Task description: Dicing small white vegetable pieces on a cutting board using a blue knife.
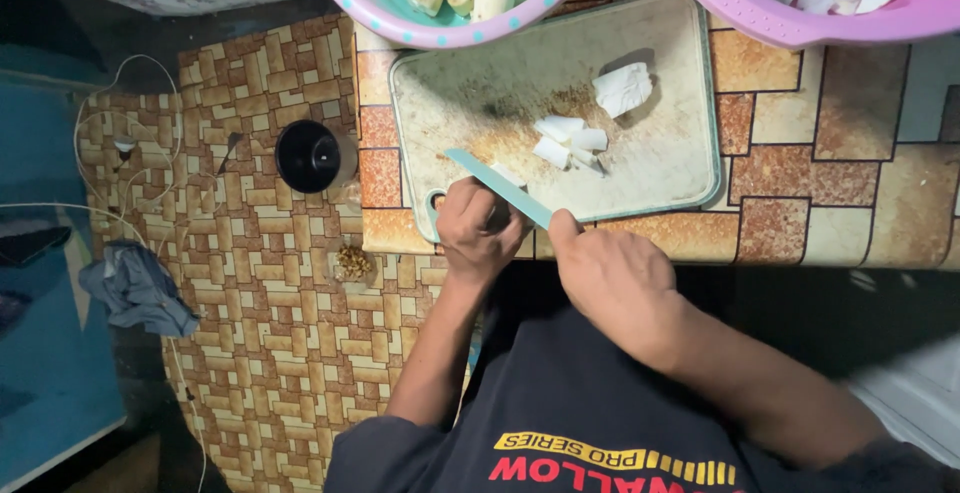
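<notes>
— Where are the hands, to start with?

— Both sit at the lower middle of the frame, at the near edge of the cutting board (560,63). The right hand (612,275) is closed around the handle of a knife (500,186); its pale green blade runs up and to the left, crossing over the left hand (478,228).

— And the left hand?

— Curled shut at the board's lower left corner, fingers folded in. Something pale peeks out beside the blade, but I cannot tell whether it grips a piece.

— Where do the cut pieces lie from there?

— A cluster of small white pieces (570,141) lies up and to the right of the left hand, near the blade tip but apart from it. A bigger white chunk (622,88) sits further up-right, well apart. The left hand is nearer both.

— Beyond the board?

— A teal bowl with pink rim (400,21) holding peeled pale roots at the top centre, overlapping the board's far edge, and a pink bowl (760,15) of white slices at the upper right. A black round lid (307,156) lies left of the board.
</notes>
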